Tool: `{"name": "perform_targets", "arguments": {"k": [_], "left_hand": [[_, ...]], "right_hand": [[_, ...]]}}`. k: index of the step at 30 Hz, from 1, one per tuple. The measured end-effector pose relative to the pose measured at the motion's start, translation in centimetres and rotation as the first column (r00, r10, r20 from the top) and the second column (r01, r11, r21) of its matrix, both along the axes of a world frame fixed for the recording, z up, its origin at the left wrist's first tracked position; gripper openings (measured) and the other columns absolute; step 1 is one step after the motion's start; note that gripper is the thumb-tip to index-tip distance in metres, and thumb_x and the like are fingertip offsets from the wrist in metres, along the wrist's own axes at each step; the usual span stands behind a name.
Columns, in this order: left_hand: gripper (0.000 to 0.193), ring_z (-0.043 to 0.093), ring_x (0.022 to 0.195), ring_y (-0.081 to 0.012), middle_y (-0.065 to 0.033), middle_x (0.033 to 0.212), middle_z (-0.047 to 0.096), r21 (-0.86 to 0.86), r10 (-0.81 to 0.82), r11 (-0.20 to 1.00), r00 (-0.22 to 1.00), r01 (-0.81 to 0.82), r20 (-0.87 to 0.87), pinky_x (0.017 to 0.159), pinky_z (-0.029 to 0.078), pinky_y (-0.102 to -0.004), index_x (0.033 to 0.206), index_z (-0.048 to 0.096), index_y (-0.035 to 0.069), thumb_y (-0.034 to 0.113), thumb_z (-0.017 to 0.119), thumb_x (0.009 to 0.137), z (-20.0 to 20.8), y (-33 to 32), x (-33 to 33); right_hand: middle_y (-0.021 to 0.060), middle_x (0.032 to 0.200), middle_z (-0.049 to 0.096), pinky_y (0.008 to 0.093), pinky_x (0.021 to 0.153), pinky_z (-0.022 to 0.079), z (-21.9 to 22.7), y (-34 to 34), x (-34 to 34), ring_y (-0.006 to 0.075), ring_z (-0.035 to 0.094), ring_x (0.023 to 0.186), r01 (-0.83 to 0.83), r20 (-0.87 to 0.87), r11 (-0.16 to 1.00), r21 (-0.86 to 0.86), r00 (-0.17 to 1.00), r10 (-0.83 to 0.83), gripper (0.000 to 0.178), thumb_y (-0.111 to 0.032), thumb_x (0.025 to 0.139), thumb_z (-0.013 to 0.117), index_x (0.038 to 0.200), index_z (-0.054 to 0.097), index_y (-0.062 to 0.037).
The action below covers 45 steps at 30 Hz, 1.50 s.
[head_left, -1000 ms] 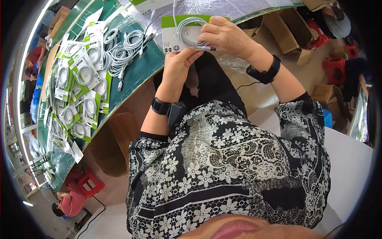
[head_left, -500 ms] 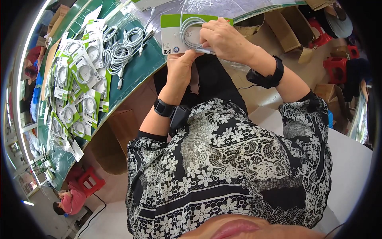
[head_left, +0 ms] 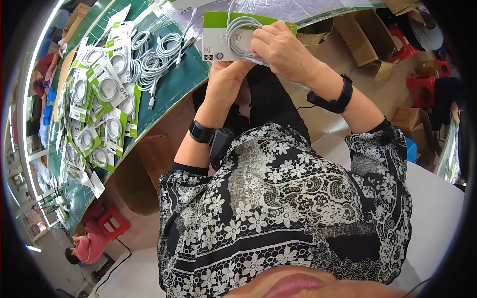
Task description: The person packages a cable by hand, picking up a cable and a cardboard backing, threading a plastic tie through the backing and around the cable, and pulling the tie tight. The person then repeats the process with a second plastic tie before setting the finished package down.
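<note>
A green and white cardboard backing card [head_left: 215,37] is held up at the table's edge. Against its face lies a coiled light-grey charging cable [head_left: 231,36]. My left hand [head_left: 226,77] pinches the card's lower edge, its fingers partly hidden behind the card. My right hand [head_left: 283,52] is closed over the right side of the coil, fingertips gripping the cable; a connector end sticks out just below them. Exactly how the cable is fixed to the card is hidden by the fingers.
Many carded cables [head_left: 107,89] lie heaped on the green table [head_left: 164,102] to the left. Loose coiled cables [head_left: 166,47] sit beside them. White ties [head_left: 251,6] lie at the far edge. Open cardboard boxes [head_left: 365,42] and red stools [head_left: 421,89] stand on the right; another person [head_left: 89,248] sits at the lower left.
Both hands keep their grip on the card and cable. The card has shifted slightly up and to the right, and the right-hand fingers have moved a little along the coil.
</note>
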<state>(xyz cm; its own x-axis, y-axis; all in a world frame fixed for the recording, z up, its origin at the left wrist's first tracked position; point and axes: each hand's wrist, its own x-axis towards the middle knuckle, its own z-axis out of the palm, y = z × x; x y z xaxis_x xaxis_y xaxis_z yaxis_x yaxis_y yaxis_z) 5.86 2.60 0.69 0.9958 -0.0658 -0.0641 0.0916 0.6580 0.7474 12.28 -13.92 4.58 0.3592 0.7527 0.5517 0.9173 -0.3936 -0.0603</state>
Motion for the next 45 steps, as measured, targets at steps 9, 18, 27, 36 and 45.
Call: {"name": "perform_targets", "arguments": {"k": [9, 18, 27, 36, 45], "left_hand": [[0.032, 0.06, 0.101, -0.0181, -0.0091, 0.108, 0.061, -0.058, 0.031, 0.998, 0.999, -0.033, -0.044, 0.089, 0.049, -0.0327, 0.113, 0.054, -0.002, -0.009, 0.05, 0.082, -0.3, -0.6, -0.3], [0.031, 0.06, 0.095, -0.0135, -0.0069, 0.106, 0.061, 0.308, 0.117, 0.937, 0.98, -0.162, 0.16, 0.08, 0.048, -0.0247, 0.11, 0.055, -0.002, -0.009, 0.054, 0.08, -1.3, -0.6, -0.4], [0.026, 0.062, 0.091, -0.0162, -0.0093, 0.103, 0.062, 0.105, 0.076, 0.992, 0.997, -0.074, -0.014, 0.081, 0.052, -0.0296, 0.11, 0.055, -0.002, -0.004, 0.052, 0.084, -0.4, -0.2, -0.6], [0.019, 0.064, 0.089, -0.0189, -0.0099, 0.099, 0.064, -0.035, 0.027, 0.999, 0.994, -0.03, -0.104, 0.079, 0.055, -0.0343, 0.103, 0.057, -0.002, -0.003, 0.051, 0.085, -1.6, 0.4, -1.0], [0.023, 0.064, 0.088, -0.0194, -0.0102, 0.1, 0.064, -0.032, 0.046, 0.998, 0.979, -0.053, -0.199, 0.079, 0.055, -0.0354, 0.106, 0.057, -0.002, -0.004, 0.051, 0.084, -1.2, 0.0, -1.1]], "right_hand": [[0.0077, 0.083, 0.052, 0.0354, 0.078, 0.038, -0.4, 0.4, -0.5, 0.0252, 0.053, 0.084, -0.026, 0.023, 0.999, 0.023, 0.999, 0.025, 0.013, -0.006, 0.072, 0.061, 0.077, 0.049, -0.0061], [0.0096, 0.081, 0.052, 0.0369, 0.077, 0.037, -0.2, 0.6, -0.8, 0.0273, 0.053, 0.083, 0.084, -0.314, 0.996, -0.027, 0.945, -0.088, 0.009, -0.003, 0.075, 0.058, 0.076, 0.05, -0.005], [0.0076, 0.081, 0.052, 0.0358, 0.077, 0.037, -1.1, 0.6, -0.6, 0.0254, 0.054, 0.083, 0.025, -0.081, 1.0, 0.004, 0.996, -0.024, 0.007, -0.006, 0.076, 0.057, 0.078, 0.05, -0.0054], [0.0049, 0.083, 0.052, 0.0361, 0.077, 0.037, -1.5, 0.3, -0.9, 0.0225, 0.054, 0.079, -0.005, 0.01, 0.999, -0.035, 1.0, 0.006, 0.012, -0.013, 0.072, 0.061, 0.08, 0.051, -0.0085], [0.0054, 0.08, 0.052, 0.0349, 0.076, 0.038, -1.3, 0.6, -2.1, 0.0231, 0.054, 0.075, 0.034, 0.082, 0.999, 0.041, 0.996, -0.037, 0.01, -0.011, 0.076, 0.06, 0.078, 0.051, -0.0079]]}}
